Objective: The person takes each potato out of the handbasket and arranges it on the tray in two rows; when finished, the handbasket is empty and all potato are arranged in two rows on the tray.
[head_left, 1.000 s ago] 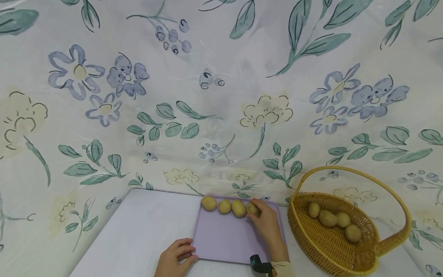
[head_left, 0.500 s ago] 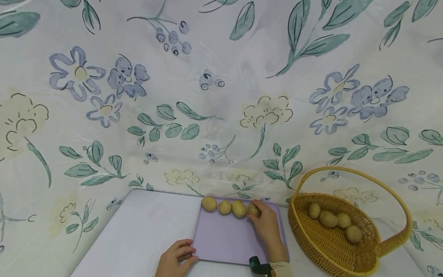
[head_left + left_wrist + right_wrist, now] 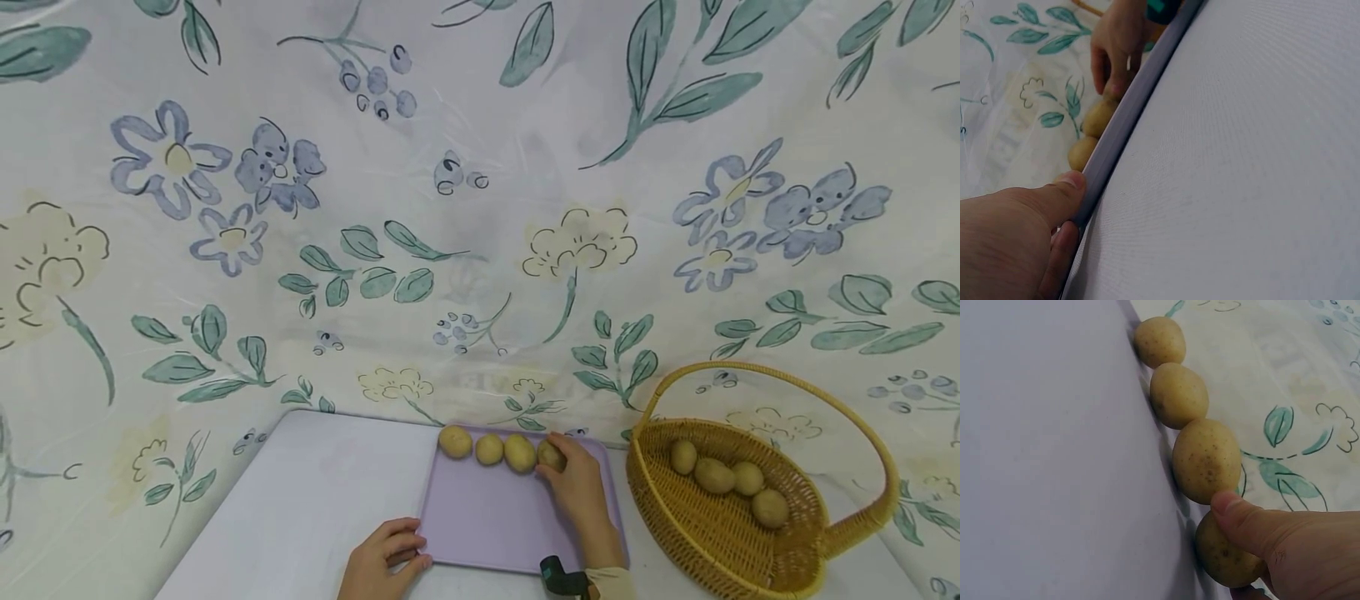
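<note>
My right hand [image 3: 581,483] grips a potato [image 3: 1225,550] at the far right corner of the lilac tray [image 3: 487,521], thumb on one side and fingers beyond it. Three more potatoes stand in a row to its left along the tray's far edge: a large one [image 3: 520,453], a smaller one [image 3: 490,449] and one at the left corner [image 3: 455,442]. My left hand [image 3: 381,560] holds the tray by its near left corner. In the left wrist view its thumb [image 3: 1071,181] lies on the rim, with a finger bent against the outer side.
A wicker basket [image 3: 660,508] with a tall arched handle stands right of the tray, several potatoes [image 3: 714,475] lying in it. The white table [image 3: 315,492] extends left of the tray. A flower-printed cloth [image 3: 495,200] hangs behind the table.
</note>
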Demonstrator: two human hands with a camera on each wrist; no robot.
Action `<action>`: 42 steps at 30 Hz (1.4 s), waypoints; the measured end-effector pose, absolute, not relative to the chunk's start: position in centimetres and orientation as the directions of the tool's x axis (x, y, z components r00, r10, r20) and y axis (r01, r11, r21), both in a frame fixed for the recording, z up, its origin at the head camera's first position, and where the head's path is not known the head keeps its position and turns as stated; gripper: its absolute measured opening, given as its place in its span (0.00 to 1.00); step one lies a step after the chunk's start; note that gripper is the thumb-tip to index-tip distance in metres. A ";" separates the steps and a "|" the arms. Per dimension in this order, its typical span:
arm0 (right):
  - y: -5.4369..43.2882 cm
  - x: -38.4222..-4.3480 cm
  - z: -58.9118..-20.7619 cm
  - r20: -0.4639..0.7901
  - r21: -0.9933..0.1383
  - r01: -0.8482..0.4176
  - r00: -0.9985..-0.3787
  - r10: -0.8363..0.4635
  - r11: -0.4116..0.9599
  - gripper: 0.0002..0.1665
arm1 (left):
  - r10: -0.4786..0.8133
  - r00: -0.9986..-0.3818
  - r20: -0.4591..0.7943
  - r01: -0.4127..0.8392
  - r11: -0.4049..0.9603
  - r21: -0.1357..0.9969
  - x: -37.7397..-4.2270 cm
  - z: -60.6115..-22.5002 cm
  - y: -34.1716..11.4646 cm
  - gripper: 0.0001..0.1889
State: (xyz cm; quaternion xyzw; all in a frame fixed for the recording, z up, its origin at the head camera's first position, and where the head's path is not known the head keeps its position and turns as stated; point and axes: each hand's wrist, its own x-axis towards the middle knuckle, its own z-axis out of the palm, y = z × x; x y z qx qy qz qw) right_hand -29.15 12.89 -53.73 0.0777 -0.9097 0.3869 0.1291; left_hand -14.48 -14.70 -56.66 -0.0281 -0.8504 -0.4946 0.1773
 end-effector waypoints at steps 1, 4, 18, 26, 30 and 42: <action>12.9 -29.2 -53.7 0.297 -0.682 -0.243 -0.954 -0.043 0.690 0.31 | -0.127 -0.937 0.327 0.222 0.508 0.833 -14.5 -56.7 -14.7 0.10; 12.9 -29.2 -53.7 0.298 -0.680 -0.244 -0.954 -0.043 0.691 0.31 | -0.122 -0.938 0.325 0.221 0.511 0.831 -14.5 -56.6 -14.8 0.09; 12.7 -29.1 -53.7 0.264 -0.707 -0.206 -0.964 -0.018 0.676 0.30 | -0.119 -0.932 0.341 0.234 0.522 0.820 -14.6 -56.8 -14.8 0.10; 12.7 -29.1 -53.9 0.256 -0.708 -0.196 -0.967 -0.013 0.678 0.29 | -0.118 -0.939 0.324 0.224 0.508 0.832 -14.5 -56.7 -14.8 0.10; 12.7 -29.2 -53.8 0.260 -0.707 -0.201 -0.965 -0.015 0.678 0.29 | -0.122 -0.938 0.324 0.221 0.508 0.832 -14.5 -56.6 -14.8 0.10; 12.7 -29.1 -53.7 0.249 -0.718 -0.193 -0.968 -0.012 0.669 0.29 | -0.136 -0.921 0.365 0.248 0.518 0.818 -14.6 -57.1 -14.6 0.11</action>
